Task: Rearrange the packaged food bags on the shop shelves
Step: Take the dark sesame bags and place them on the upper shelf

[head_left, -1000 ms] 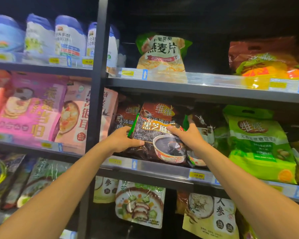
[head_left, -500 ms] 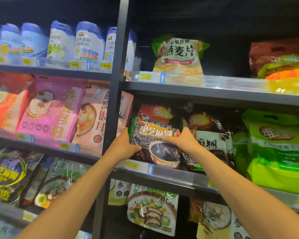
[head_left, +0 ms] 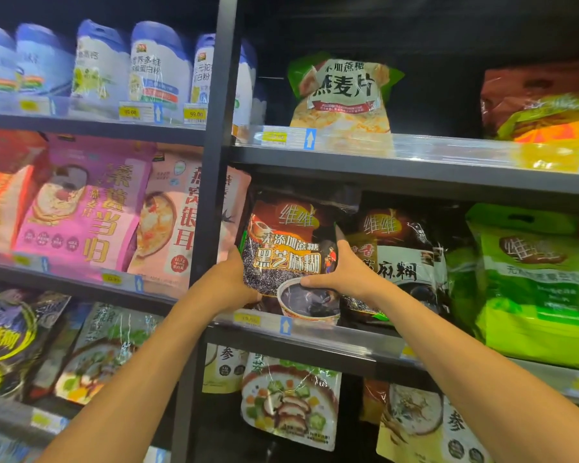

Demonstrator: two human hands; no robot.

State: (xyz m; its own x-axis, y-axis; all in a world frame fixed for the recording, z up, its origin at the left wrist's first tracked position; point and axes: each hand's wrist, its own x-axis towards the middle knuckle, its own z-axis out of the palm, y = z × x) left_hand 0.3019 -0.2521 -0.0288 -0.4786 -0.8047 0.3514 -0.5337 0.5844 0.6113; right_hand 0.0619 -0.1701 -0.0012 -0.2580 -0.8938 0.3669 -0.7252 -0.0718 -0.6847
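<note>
A dark brown bag of black sesame paste [head_left: 290, 248] stands upright at the left end of the middle right shelf [head_left: 348, 342]. My left hand [head_left: 229, 282] grips its left edge and my right hand [head_left: 343, 272] grips its right edge, thumb across the bowl picture. A similar dark bag [head_left: 398, 259] stands just to its right, partly behind my right hand. Further right sits a green bag [head_left: 535, 282].
A black upright post [head_left: 211, 195] divides the shelving. Pink bags [head_left: 91, 208] fill the left middle shelf, blue-topped white bags [head_left: 157, 68] the upper left. An oat bag [head_left: 345, 95] and a red-yellow bag [head_left: 545, 108] stand above. More bags [head_left: 291, 402] hang below.
The sesame paste bag has been pushed upright and further left against the post, with both hands still on it. The view has moved closer and shifted left.
</note>
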